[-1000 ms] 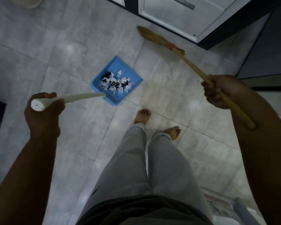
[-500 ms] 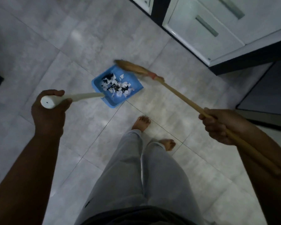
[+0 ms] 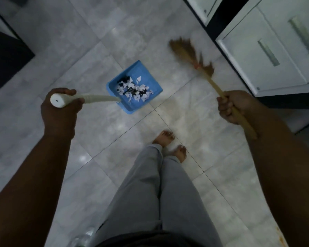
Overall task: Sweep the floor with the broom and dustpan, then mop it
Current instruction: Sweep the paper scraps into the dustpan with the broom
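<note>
Scraps of black and white paper (image 3: 134, 90) lay heaped in the square blue plastic dustpan (image 3: 144, 69), which sat at about eleven o'clock from the person's bare feet (image 3: 163, 137) on my feed. Its long white handle (image 3: 100, 99) ran back toward nine o'clock into the left hand (image 3: 61, 107), whose fingers and thumb were wrapped tight round the capped end. I could not tell whether the pan rested on the pale grey marbled floor tiles (image 3: 194, 122) or hung just above them.

At three o'clock from the dustpan, the right hand (image 3: 234, 107) was clenched in a fist round the wooden stick of the brown straw broom (image 3: 185, 49). The stick's tail end stuck out behind the fist along the forearm. From that fist the bristle head pointed toward eleven o'clock, smeared by blur, with a reddish band (image 3: 196, 65) where straw met stick. The head stood at one o'clock from the dustpan, well apart from it, near the foot of a white cabinet with slim bar handles (image 3: 253, 56) in the two o'clock corner of the view. Whether the bristles touched the tiles I could not make out.

Loose grey trousers (image 3: 159, 193) filled the six o'clock side, and a dark block of furniture (image 3: 5, 56) sat at ten o'clock.
</note>
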The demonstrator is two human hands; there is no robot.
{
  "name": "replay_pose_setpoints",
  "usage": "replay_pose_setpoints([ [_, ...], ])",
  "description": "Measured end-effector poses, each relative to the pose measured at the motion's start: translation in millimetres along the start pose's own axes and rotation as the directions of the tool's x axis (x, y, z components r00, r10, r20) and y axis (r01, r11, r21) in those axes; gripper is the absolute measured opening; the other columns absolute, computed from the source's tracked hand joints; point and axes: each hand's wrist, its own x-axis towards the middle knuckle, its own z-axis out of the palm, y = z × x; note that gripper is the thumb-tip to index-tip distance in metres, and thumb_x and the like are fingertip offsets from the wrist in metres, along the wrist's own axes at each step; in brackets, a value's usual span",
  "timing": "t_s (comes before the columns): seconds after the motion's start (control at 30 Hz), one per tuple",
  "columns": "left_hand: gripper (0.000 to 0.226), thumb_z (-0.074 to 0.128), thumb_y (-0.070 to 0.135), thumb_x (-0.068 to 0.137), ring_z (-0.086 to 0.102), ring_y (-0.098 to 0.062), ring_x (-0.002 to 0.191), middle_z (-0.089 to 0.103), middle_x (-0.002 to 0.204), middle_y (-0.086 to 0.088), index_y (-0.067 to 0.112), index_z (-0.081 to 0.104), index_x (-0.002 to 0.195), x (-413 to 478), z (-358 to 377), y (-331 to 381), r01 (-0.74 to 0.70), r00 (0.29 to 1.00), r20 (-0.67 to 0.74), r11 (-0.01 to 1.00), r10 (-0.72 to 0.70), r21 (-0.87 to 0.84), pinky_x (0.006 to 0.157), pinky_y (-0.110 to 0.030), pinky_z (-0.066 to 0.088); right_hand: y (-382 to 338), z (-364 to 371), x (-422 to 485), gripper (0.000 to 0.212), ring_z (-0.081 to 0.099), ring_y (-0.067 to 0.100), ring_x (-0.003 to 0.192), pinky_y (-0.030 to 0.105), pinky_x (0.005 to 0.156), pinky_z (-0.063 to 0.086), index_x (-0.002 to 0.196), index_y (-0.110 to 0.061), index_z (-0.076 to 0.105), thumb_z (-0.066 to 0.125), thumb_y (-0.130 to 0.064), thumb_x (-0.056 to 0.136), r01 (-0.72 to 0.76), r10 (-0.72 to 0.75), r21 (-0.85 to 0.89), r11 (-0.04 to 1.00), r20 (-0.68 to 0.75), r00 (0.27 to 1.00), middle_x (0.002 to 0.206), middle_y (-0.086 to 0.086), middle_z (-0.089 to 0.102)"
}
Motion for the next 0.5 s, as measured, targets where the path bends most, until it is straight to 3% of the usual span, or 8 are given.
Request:
replay_pose_setpoints([
  [0.1, 0.035, 0.077, -0.004, 0.071, 0.069, -0.03, 0.101, 0.069, 0.113, -0.016, 0.028, 0.064, 0.08, 8.7, -7.5, 0.9, 0.001, 1.0, -0.005, 1.0, -0.001, -0.012, 0.085, -0.049, 0.059, 28.7, 2.6, -21.2, 0.036, 0.033, 0.002, 0.029, 0.012, 0.029, 0.025, 0.075, -0.013, 0.046, 0.031, -0.025, 0.105, -0.059, 0.064, -0.076, 0.995, 0.054, 0.996, 0.045, -0.007, 0.041],
  [0.27, 0.035, 0.077, -0.005, 0.07, 0.069, -0.031, 0.101, 0.069, 0.112, -0.018, 0.026, 0.064, 0.081, 19.2, -12.4, -0.2, 0.002, 1.0, 0.011, 1.0, -0.002, -0.01, 0.086, -0.054, 0.057, 31.3, -10.6, -71.3, 0.039, 0.036, 0.005, 0.026, 0.013, 0.025, 0.029, 0.075, -0.011, 0.053, 0.036, -0.032, 0.103, -0.129, 0.137, -0.055, 0.99, 0.179, 0.974, 0.046, -0.004, 0.044],
  [0.43, 0.034, 0.076, -0.005, 0.073, 0.069, -0.028, 0.102, 0.07, 0.112, -0.012, 0.026, 0.065, 0.083, 32.4, -11.0, 7.4, 0.053, 0.998, -0.025, 0.996, -0.055, -0.075, 0.088, -0.053, 0.057, -37.7, 10.6, -69.4, 0.036, 0.031, 0.003, 0.027, 0.012, 0.026, 0.024, 0.078, -0.012, 0.049, 0.035, -0.031, 0.105, 0.028, -0.024, -0.133, 0.991, 0.027, 0.999, 0.046, -0.006, 0.041],
  [0.5, 0.033, 0.075, -0.006, 0.074, 0.068, -0.031, 0.104, 0.069, 0.112, -0.014, 0.024, 0.064, 0.083, 39.7, -12.9, 11.4, 0.062, 0.997, -0.045, 0.992, -0.068, -0.114, 0.089, -0.053, 0.057, -75.9, 31.8, -51.8, 0.037, 0.032, 0.002, 0.028, 0.013, 0.027, 0.024, 0.076, -0.013, 0.047, 0.032, -0.029, 0.105, 0.083, -0.079, -0.142, 0.986, 0.03, 0.996, 0.045, -0.008, 0.041],
])
